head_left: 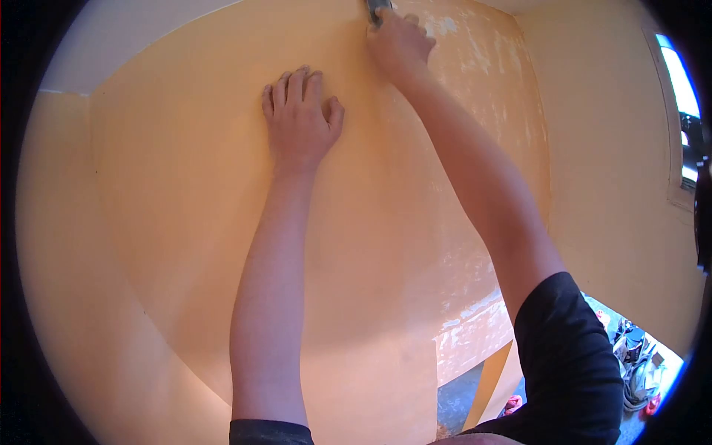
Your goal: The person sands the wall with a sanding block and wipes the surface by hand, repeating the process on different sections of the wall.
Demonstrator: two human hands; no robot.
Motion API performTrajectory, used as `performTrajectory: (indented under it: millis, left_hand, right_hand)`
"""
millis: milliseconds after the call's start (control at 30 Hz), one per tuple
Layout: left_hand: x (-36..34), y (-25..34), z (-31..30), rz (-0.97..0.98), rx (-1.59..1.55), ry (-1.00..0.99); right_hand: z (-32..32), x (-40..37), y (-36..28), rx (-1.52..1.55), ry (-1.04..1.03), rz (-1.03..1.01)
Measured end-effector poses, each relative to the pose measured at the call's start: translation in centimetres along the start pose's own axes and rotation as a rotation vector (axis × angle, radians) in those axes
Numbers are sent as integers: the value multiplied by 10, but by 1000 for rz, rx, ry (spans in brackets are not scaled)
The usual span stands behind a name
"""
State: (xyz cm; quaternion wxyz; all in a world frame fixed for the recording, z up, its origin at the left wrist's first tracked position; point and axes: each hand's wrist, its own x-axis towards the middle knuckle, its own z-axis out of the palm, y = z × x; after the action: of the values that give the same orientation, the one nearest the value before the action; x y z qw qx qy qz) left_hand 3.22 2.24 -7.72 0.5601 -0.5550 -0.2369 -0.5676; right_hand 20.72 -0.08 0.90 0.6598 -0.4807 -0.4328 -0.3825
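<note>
My left hand [299, 111] lies with its fingers spread against the smooth orange wall surface [222, 148], holding nothing. Higher up and to the right, my right hand [402, 46] is closed round a dark grey tool [380, 13] at the upper wall. The top of the frame cuts the tool off, so its exact kind does not show. Right of my right forearm the wall has a patchy, shiny strip [489, 67] with whitish streaks. Low down, a straight vertical edge separates the smooth surface from the streaked part.
A white ceiling [148, 30] meets the wall at upper left. On the right stands a side wall [608, 148] with a window [681, 96]. Below right, a pile of mixed items [638, 363] lies on the floor. A narrow tan upright piece [489, 389] rises beside my right sleeve.
</note>
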Motion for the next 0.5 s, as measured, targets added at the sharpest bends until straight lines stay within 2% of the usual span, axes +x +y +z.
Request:
performTrajectory:
  millis: [167, 267, 333, 433, 500]
  left_hand:
    - [1, -2, 0, 10, -32, 39]
    - [4, -3, -2, 11, -21, 31]
    - [4, -3, -2, 0, -38, 38]
    - [3, -3, -2, 3, -47, 42]
    - [3, -4, -1, -3, -47, 46]
  right_hand:
    - [-1, 8, -5, 9, -51, 0]
    - [4, 33, -13, -7, 5, -60]
    - [-1, 14, -12, 18, -33, 36]
    - [-8, 2, -7, -35, -99, 21]
    - [1, 29, -8, -48, -56, -39]
